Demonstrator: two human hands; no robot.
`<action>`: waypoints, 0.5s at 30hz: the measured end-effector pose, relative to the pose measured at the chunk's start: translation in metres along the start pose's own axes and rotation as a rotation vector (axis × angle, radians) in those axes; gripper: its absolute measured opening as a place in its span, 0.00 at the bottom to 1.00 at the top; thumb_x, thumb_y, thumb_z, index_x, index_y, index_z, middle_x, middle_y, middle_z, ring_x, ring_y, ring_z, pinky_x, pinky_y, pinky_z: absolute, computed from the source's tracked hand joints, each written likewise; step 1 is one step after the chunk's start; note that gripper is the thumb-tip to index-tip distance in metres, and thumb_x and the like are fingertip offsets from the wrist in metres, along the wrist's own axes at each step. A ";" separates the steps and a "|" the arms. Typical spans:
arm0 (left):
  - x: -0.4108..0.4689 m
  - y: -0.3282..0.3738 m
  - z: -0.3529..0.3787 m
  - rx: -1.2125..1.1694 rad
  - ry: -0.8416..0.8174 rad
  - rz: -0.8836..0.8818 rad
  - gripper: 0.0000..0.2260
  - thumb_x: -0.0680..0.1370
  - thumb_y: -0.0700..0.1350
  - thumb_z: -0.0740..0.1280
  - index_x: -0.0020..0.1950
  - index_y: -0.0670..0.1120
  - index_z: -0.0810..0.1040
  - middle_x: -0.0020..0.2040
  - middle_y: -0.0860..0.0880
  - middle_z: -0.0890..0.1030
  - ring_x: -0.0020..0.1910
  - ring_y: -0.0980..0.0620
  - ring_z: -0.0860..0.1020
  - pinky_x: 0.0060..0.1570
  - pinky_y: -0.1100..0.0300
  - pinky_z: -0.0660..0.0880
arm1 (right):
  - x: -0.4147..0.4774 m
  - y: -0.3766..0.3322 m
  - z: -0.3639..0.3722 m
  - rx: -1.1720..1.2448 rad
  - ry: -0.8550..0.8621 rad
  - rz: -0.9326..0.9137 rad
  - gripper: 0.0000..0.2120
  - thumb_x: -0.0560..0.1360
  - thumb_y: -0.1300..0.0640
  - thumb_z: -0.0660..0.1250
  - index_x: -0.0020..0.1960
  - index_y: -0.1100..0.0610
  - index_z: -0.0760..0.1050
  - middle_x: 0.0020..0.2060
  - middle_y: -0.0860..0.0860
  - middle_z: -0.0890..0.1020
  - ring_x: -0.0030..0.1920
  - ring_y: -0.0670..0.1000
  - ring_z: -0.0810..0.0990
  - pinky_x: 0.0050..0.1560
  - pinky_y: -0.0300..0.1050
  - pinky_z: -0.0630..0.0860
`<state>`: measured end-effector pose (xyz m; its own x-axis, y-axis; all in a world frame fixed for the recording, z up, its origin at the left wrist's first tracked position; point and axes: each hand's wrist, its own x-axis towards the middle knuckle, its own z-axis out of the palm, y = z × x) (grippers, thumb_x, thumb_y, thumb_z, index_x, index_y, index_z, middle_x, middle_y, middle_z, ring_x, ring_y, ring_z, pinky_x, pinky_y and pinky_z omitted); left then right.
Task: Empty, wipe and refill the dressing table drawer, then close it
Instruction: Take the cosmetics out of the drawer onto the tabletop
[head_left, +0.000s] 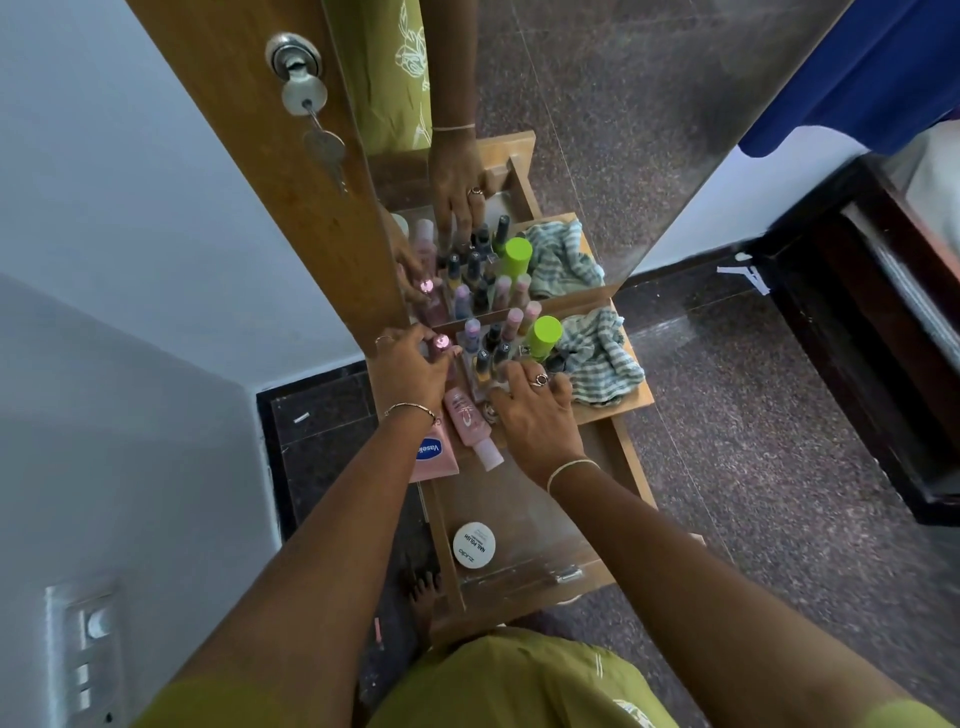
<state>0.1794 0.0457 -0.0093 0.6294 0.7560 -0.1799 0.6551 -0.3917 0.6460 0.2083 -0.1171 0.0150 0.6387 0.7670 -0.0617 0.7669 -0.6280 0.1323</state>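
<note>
Hands (410, 371) (535, 413) on btls (493, 340); wood drwr (540, 525) open.

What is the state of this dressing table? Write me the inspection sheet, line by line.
Surface: wooden shelf under a mirror, open drawer below it.
Job's things: nail polish bottles and green-capped bottle upright on the shelf; striped cloth bunched at its right; white jar in the drawer.
Clutter: Vaseline tube and pink bottle lying by the shelf's front edge.
Grips: left grip holds a pink-capped bottle; right grip reaches among the polishes, hold unclear.
Cables: nothing seen.
Surroundings: keys in a lock, wall switch plate, speckled floor.
</note>
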 end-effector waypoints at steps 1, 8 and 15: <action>0.000 -0.001 0.001 -0.001 0.000 0.000 0.13 0.71 0.54 0.73 0.51 0.51 0.78 0.57 0.45 0.76 0.53 0.44 0.76 0.49 0.51 0.78 | 0.001 -0.001 0.001 0.002 -0.010 0.004 0.18 0.63 0.59 0.71 0.52 0.50 0.78 0.55 0.51 0.75 0.57 0.54 0.75 0.54 0.50 0.59; -0.002 -0.003 0.002 -0.014 0.003 0.002 0.13 0.69 0.54 0.74 0.50 0.53 0.80 0.57 0.46 0.75 0.53 0.44 0.75 0.49 0.50 0.78 | -0.001 -0.002 0.002 0.054 0.030 0.023 0.19 0.63 0.61 0.73 0.53 0.52 0.78 0.56 0.53 0.76 0.58 0.56 0.75 0.54 0.51 0.59; -0.010 0.000 -0.007 -0.063 -0.015 0.013 0.17 0.69 0.51 0.75 0.56 0.53 0.78 0.59 0.45 0.75 0.56 0.44 0.74 0.53 0.48 0.77 | -0.011 -0.003 0.004 0.071 0.096 0.039 0.19 0.64 0.62 0.71 0.54 0.51 0.79 0.58 0.52 0.76 0.58 0.56 0.74 0.54 0.51 0.59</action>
<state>0.1699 0.0419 -0.0020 0.6439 0.7431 -0.1822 0.6198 -0.3670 0.6937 0.1993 -0.1240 0.0110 0.6616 0.7489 0.0378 0.7465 -0.6625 0.0617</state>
